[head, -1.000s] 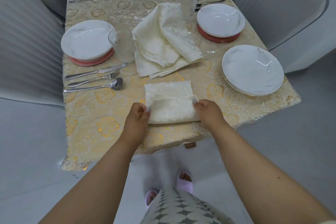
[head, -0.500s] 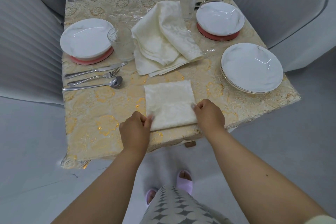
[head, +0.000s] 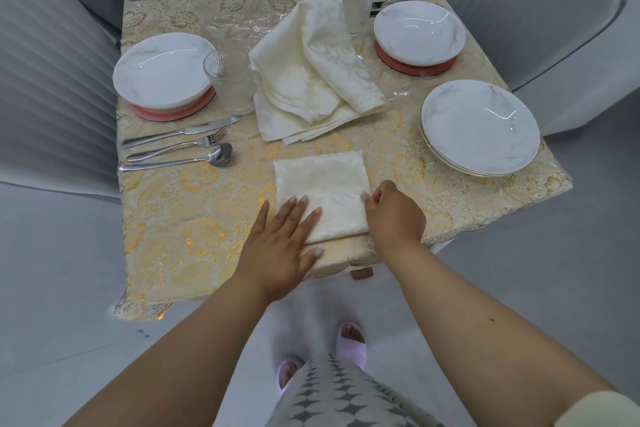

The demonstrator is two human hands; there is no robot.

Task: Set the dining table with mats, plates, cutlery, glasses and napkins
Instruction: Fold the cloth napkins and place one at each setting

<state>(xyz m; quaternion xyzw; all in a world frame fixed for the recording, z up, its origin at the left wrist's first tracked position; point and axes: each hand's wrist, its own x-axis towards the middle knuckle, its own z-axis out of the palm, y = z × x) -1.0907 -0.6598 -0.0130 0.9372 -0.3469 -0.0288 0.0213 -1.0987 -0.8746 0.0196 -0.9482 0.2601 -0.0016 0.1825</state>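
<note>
Pressing flat: left hand (head: 282, 239) lies palm down, fingers straight and spread, fingertips on the near-left part of the folded napkin (head: 322, 192), heel of the palm over the table's near edge, thumb along that edge on the tablecloth (head: 180, 225). Forearm comes in from lower left, angled up-right. Right hand (head: 393, 211) sits at the napkin's near-right corner, knuckles up, fingers curled downward with tips on the cloth edge; can't tell whether it pinches the fabric or just rests on it. Right forearm enters from lower right. Folded napkin is a near-square cream piece, flat on the tablecloth at the near end of the table, roughly centred between the sides; edges slightly rotated against the table edge, slightly longer axis running away from the person. Just beyond it, a loose pile of napkins (head: 311, 80), unfolded and rumpled, long axis running diagonally toward the far right. Left of the pile: glass (head: 230, 80) just beside a plate (head: 161, 69) on a red mat (head: 173, 109); knife (head: 180, 132), fork (head: 176, 147), spoon (head: 176, 159) lie side by side nearer, handles pointing left. Right side: stacked plates (head: 479, 126) directly on the cloth, and further back a plate on another red mat (head: 415, 61) with a second glass (head: 356, 10) beside it.
</note>
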